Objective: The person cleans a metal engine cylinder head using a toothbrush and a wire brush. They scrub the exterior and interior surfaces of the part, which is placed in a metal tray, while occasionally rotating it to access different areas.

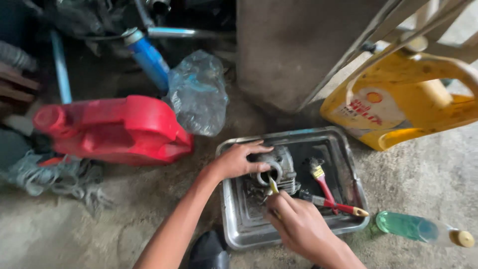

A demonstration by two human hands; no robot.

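A grey finned metal engine part (pixel 281 172) lies in a shallow steel tray (pixel 239 226) on the concrete floor. My left hand (pixel 238 159) rests on top of the part and grips its left side. My right hand (pixel 298 224) is closed around a small brush with a yellowish handle (pixel 273 186), whose tip points into the round opening of the part. Two red-handled brushes (pixel 326 192) lie in the tray to the right of the part, on its dark, dirty bottom.
A red plastic jerry can (pixel 119 129) lies on its side to the left. A crumpled clear plastic bag (pixel 196 94) and a blue spray can (pixel 149 57) sit behind it. A yellow oil jug (pixel 398 99) stands at the right, a green-tinted bottle (pixel 418 229) lies by the tray.
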